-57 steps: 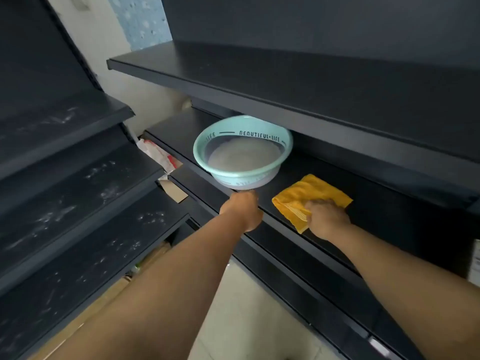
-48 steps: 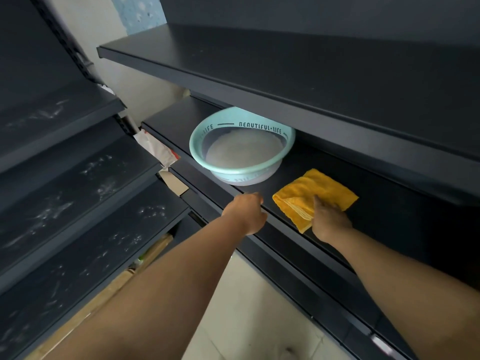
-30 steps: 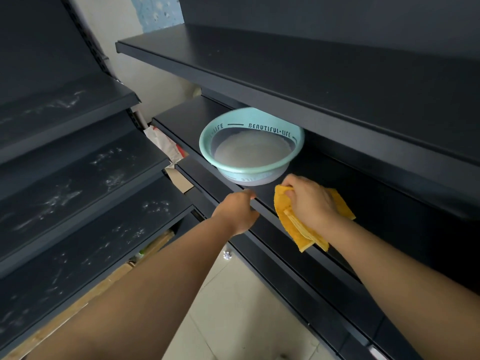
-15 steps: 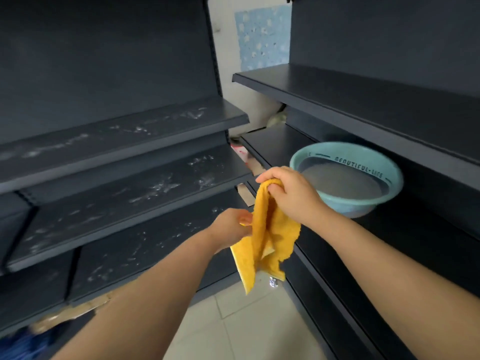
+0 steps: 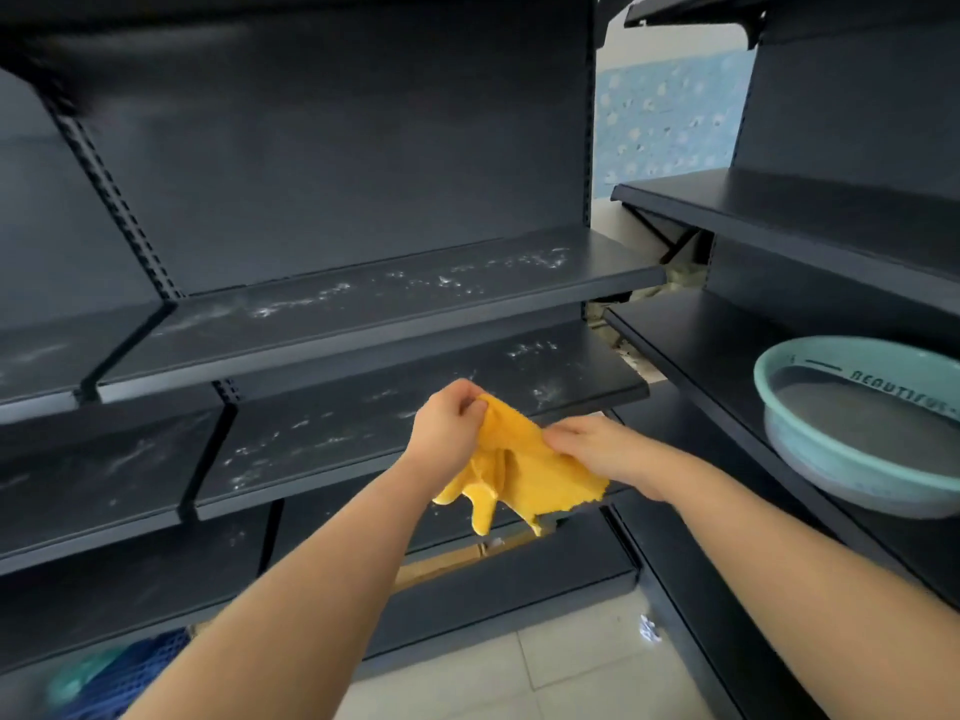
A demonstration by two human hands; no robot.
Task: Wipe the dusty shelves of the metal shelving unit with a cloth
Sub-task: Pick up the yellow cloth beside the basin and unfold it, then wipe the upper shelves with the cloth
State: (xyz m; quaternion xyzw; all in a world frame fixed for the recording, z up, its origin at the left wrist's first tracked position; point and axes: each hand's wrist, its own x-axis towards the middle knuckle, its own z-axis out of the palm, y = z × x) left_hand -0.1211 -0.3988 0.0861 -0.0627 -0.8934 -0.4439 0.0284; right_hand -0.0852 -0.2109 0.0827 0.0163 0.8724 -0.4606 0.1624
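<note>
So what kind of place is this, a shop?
Probably a shop, not stocked: dark metal display shelves with slotted uprights, mostly bare and some dusty, a tiled floor, and a basin of water.

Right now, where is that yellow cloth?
Centre of the head view: left hand and right hand hold the yellow cloth before the dusty shelf, left of the basin.

Both bare forearms reach forward and converge, hands near each other, not touching. Left hand [image 5: 448, 432] pinches the cloth [image 5: 524, 478] at its top corner, fingers curled; right hand [image 5: 589, 445] grips its edge, knuckles up
</note>
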